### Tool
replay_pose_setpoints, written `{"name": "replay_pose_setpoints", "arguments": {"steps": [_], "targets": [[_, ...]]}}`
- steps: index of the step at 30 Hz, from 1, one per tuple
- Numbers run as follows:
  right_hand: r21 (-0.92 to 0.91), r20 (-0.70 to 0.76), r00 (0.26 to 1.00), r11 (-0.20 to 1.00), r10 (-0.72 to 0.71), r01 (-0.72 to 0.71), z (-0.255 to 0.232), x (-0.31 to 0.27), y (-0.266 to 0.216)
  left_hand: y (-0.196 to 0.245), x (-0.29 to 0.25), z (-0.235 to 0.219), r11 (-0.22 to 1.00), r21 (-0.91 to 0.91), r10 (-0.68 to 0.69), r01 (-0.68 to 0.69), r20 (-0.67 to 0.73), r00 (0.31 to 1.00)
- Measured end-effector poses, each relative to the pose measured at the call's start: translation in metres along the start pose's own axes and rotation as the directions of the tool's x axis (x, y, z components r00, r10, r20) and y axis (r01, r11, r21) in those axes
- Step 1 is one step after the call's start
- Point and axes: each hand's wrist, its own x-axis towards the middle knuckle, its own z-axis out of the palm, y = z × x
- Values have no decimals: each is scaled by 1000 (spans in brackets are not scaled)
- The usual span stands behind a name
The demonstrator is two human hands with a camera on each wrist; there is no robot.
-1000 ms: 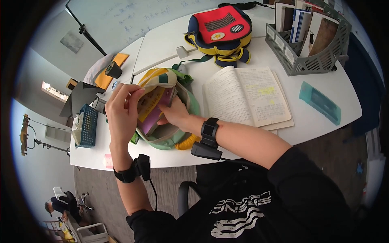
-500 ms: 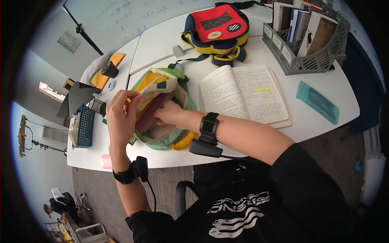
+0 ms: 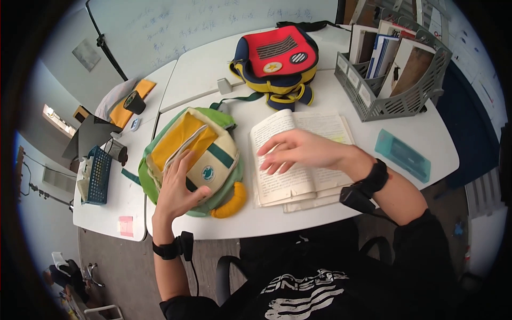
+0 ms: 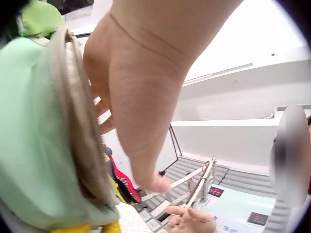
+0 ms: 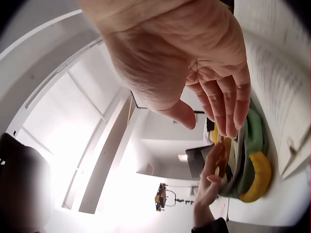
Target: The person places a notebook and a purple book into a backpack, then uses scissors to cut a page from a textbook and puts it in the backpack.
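Both open and apart, my left hand (image 3: 178,192) is seemingly steadying the backpack (image 3: 224,143) while my right hand (image 3: 309,148) is hovering above the book (image 3: 277,188), probably needing lowering to grasp.

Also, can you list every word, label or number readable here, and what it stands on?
Black shirt: possibly "ENSE", distorted; not certain.
Whiteboard: handwriting, too blurred.
Open book: lines too small.
Gray file rack: labels too small.
Books in the rack: printing too small.
Green and beige backpack: round patch, no legible letters.
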Motion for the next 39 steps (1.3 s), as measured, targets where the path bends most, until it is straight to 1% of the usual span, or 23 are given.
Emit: {"name": "replay_pose_setpoints", "arguments": {"steps": [1,2,3,4,5,6,7,8,10,11,15,17,20,24,27,30,32,33,35,36,37,38,39], "targets": [[41,-84,996,999,-10,14,-14,-9,2,-7,1,5,1000,-6,3,-3,-14,1000],[81,-168,986,996,-20,34,-28,-16,3,-14,3,10,998,-16,-57,57,-2,998],[70,-171,985,997,-23,35,-41,-22,5,-18,5,12,993,-26,-118,118,14,993],[101,-273,962,993,-26,56,-53,-28,7,-18,6,13,996,21,-83,83,0,997],[131,-371,928,988,-26,80,-64,-33,11,-16,8,14,996,17,-83,84,-6,996],[126,-371,928,989,-26,78,-74,-38,15,-15,10,14,996,59,-63,65,-22,998],[173,-451,892,979,-17,107,-84,-42,20,-13,12,14,994,102,-43,46,-38,998],[217,-527,850,966,-5,140,-93,-44,25,-12,15,13,994,101,-43,47,-41,998],[229,-553,833,961,-3,156,-110,-45,35,-12,20,12,992,42,-114,116,-38,993],[243,-578,816,955,1,170,-115,-45,40,-12,22,13,993,42,-113,114,-36,993],[289,-584,812,940,23,181,-129,-43,60,-17,28,12,992,34,-117,118,-37,992],[346,-542,839,920,36,185,-130,-40,69,-20,31,14,992,31,-123,124,-17,992],[374,-531,846,906,34,198,-129,-38,78,-21,34,13,989,64,-131,132,-19,991],[394,-567,821,898,68,198,-125,-43,80,-22,41,12,990,69,-127,127,8,992],[394,-581,813,889,46,232,-125,-46,85,-30,45,15,986,100,-137,136,5,991],[381,-580,814,895,36,232,-127,-48,93,-35,47,19,979,130,-156,157,-21,988],[340,-610,792,907,11,249,-127,-48,95,-34,46,21,975,141,-170,170,-8,985],[359,-604,797,900,22,247,-127,-47,96,-34,45,21,971,147,-187,188,-18,982],[314,-654,756,910,2,270,-127,-49,97,-35,40,21,973,155,-172,170,-4,985],[288,-672,741,920,-4,267,-125,-49,96,-33,37,23,975,125,-179,181,-31,983],[294,-675,737,917,0,269,-124,-49,94,-29,35,25,978,93,-184,188,-59,981],[265,-698,716,921,-21,286,-123,-50,95,-19,32,27,980,94,-171,175,-46,984],[234,-713,700,926,-44,296,-122,-51,95,-5,23,28,986,44,-155,158,-64,986]]}}
